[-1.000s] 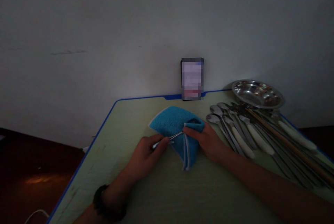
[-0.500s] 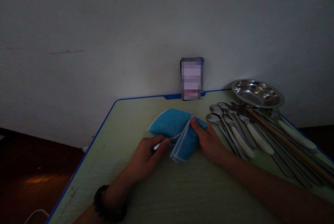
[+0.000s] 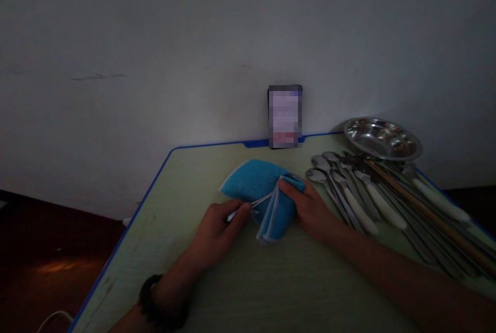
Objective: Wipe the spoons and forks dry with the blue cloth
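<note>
My left hand is closed, thumb and fingers pinching a thin, shiny metal piece of cutlery. Its shaft runs up to the right into a folded blue cloth with pale edging. My right hand is closed on the cloth, the thumb pressing the fold around the cutlery's far end. That end is hidden, so I cannot tell whether it is a spoon or a fork. Both hands are just above the table. Close to the right hand lie several spoons and white-handled utensils.
Long brown chopsticks lie among the cutlery on the right. A steel bowl stands at the back right corner. Against the wall leans a phone with a blurred screen. The table has a blue rim.
The cloth's hanging folds have shifted slightly right, and a little more of the metal shaft shows between my hands. Both hands keep their grip.
</note>
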